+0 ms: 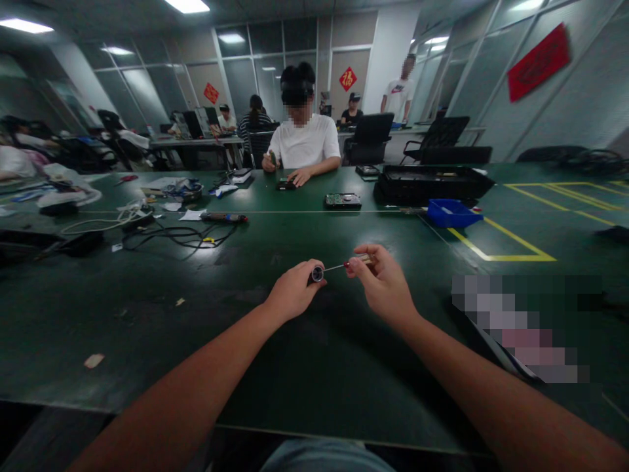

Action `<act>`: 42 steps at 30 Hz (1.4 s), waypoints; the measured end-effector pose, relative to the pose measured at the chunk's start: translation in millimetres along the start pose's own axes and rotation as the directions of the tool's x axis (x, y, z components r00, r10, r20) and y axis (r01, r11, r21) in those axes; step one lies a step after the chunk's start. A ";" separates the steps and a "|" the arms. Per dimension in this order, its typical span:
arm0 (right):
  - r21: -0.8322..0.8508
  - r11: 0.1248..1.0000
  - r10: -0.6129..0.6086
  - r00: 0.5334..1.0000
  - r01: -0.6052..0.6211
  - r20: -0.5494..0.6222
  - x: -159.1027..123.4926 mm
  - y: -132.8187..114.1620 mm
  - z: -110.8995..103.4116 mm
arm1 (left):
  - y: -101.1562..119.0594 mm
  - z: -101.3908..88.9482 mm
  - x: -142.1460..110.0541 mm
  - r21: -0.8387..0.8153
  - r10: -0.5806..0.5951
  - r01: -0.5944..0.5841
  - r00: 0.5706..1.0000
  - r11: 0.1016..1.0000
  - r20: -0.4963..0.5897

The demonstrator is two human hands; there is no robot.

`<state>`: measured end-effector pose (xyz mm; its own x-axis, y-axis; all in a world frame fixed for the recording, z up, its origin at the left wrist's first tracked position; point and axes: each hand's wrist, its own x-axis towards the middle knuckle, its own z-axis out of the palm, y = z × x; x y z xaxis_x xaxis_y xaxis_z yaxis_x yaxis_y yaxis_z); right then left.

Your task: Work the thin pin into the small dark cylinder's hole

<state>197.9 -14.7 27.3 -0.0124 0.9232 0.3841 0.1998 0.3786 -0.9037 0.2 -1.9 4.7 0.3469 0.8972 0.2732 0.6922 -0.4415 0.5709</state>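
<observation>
Near left hand (293, 288): curled round dark, silver-rimmed cylinder (317, 274)
Right hand (386, 282): pinching red-collared, thin metal-shafted tool (347, 265)
Tool step: apparently aligning at cylinder; next calls for steadiness

Above the table (295, 387), a screwdriver (348, 265) reaches from the right hand (386, 282) leftward to a tube (317, 274) in the left hand (293, 288). Straight ahead of the hands lies a hard drive (343, 200), with a person (304, 141) seated beyond it, slightly left, across the table. Ahead to the hands' left lie a tool (225, 217) and cables (209, 241); ahead to their right, a bin (455, 215) sits before a tray (413, 190).
</observation>
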 end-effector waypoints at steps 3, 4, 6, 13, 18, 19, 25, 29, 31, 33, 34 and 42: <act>0.188 0.978 0.089 0.996 -0.088 0.001 7.1 10.4 -1.6 | -1.4 -0.1 0.8 0.013 0.035 -0.035 0.999 0.999 0.019; 0.217 0.968 0.127 0.992 -0.123 -0.005 9.2 13.4 -2.8 | -2.2 0.2 1.1 0.022 0.035 -0.036 0.999 0.999 0.025; 0.207 0.968 0.156 0.987 -0.144 -0.046 12.1 17.4 -5.6 | -4.0 1.2 1.3 0.036 0.016 -0.017 0.999 0.999 0.030; 0.079 0.997 -0.006 0.999 0.009 -0.044 5.3 8.3 -4.2 | -2.0 1.5 0.1 0.026 -0.018 0.017 0.999 1.000 0.028; -0.015 0.999 -0.035 0.999 0.035 -0.002 2.1 1.1 0.1 | -0.2 0.8 -0.4 0.010 -0.003 0.003 1.000 1.000 0.008; -0.028 0.999 -0.040 0.999 0.040 0.007 1.8 0.4 0.2 | -0.7 1.1 -0.2 0.005 0.001 -0.001 1.000 1.000 0.003; -0.142 0.988 -0.056 0.997 0.064 0.057 -2.6 -6.0 -1.0 | -3.5 2.3 0.5 -0.022 0.005 -0.006 1.000 1.000 -0.017; -0.147 0.986 -0.067 0.997 0.073 0.044 -4.8 -6.2 0.5 | -3.8 3.0 0.9 -0.020 -0.002 0.001 0.999 1.000 -0.049; -0.106 0.992 -0.063 0.997 0.067 0.040 -5.4 -4.8 1.5 | -4.5 3.8 1.4 -0.030 0.000 -0.002 0.998 1.000 -0.059; -0.125 0.989 -0.077 0.997 0.080 0.030 -6.3 -3.6 2.0 | -5.4 4.5 2.0 -0.038 0.006 -0.008 0.998 0.999 -0.059; -0.146 0.985 -0.088 0.996 0.092 0.028 -6.8 -3.2 1.9 | -5.7 4.7 2.3 -0.037 0.006 -0.008 0.998 0.999 -0.057; -0.150 0.981 -0.122 0.992 0.125 0.025 -7.3 -4.1 -0.3 | -3.7 3.8 1.6 -0.030 -0.013 0.011 0.998 0.999 -0.055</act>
<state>197.5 -23.1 28.2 -0.0614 0.8714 0.4868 0.3415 0.4766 -0.8101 0.6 1.1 0.0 0.3029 0.9020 0.3077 0.6770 -0.4309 0.5967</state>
